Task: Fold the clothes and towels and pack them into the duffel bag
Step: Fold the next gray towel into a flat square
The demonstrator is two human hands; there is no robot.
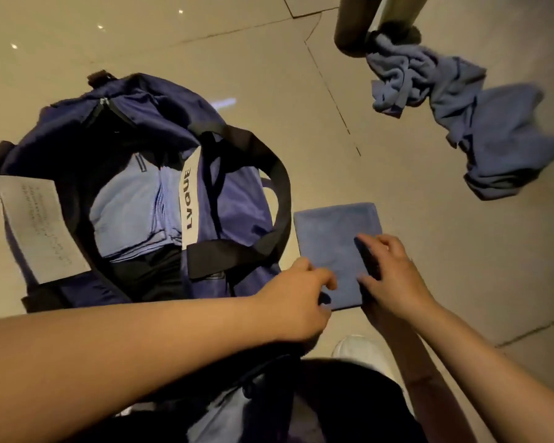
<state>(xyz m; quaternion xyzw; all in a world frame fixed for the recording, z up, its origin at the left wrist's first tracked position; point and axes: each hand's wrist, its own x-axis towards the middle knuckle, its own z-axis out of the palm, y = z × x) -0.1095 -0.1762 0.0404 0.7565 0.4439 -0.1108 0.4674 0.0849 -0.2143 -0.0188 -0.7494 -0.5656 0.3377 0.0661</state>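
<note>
The duffel bag [135, 193] lay open on the floor [205, 59] at the left, with light blue folded items [131, 212] already inside, so the packing looked partly done. Just right of it lay a folded blue towel [336, 238], a neat flat rectangle, apparently ready to go in. The left hand [298, 298] pinched its near left edge, and the right hand [394, 273] had its fingers curled round the towel's right side. A crumpled blue cloth [467, 123], far right by a dark post [355, 27], remained unfolded.
</note>
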